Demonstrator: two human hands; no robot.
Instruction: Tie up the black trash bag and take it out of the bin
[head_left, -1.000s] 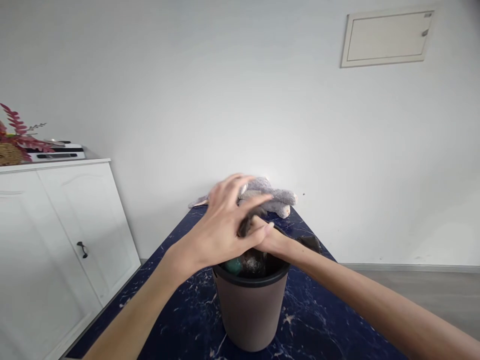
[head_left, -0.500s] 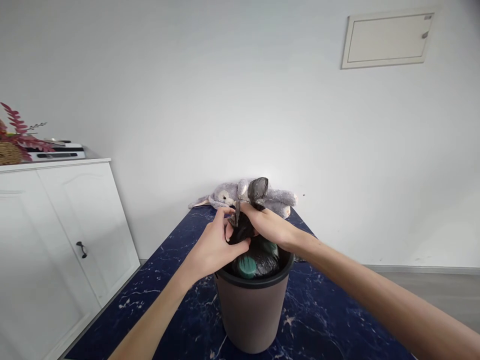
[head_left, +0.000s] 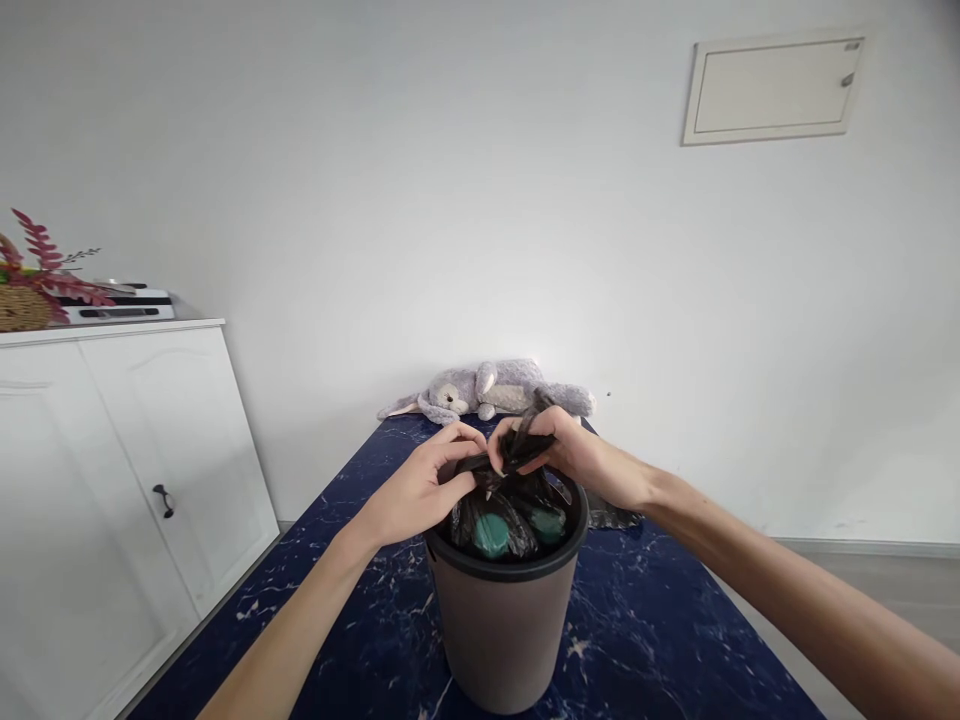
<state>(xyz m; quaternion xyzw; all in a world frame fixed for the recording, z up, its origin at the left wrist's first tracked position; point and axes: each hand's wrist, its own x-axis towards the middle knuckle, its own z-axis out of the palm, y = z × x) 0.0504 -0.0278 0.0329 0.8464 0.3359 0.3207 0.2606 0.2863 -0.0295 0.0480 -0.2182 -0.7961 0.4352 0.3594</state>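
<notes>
A black plastic garbage bag point(head_left: 517, 515) sits inside a grey-brown trash can point(head_left: 506, 635) with a black rim. Two round green shapes show through the thin plastic. My left hand point(head_left: 431, 480) pinches the gathered neck of the bag from the left, just above the rim. On the other side, my right hand point(head_left: 577, 450) grips the twisted top of the bag, its fingers curled round the plastic. Both hands almost meet over the middle of the can. Exactly how the bag's top is folded or knotted between the fingers is hidden.
The can stands on a table with a dark blue marbled top point(head_left: 360, 590). A grey plush rabbit point(head_left: 495, 388) lies at the far edge by the wall. More black plastic point(head_left: 613, 513) lies right of the can. A white cabinet point(head_left: 150, 470) stands at left.
My right hand has moved right and pulled the bag's top that way. The upright tuft of plastic has come down, and more of the plush rabbit shows.
</notes>
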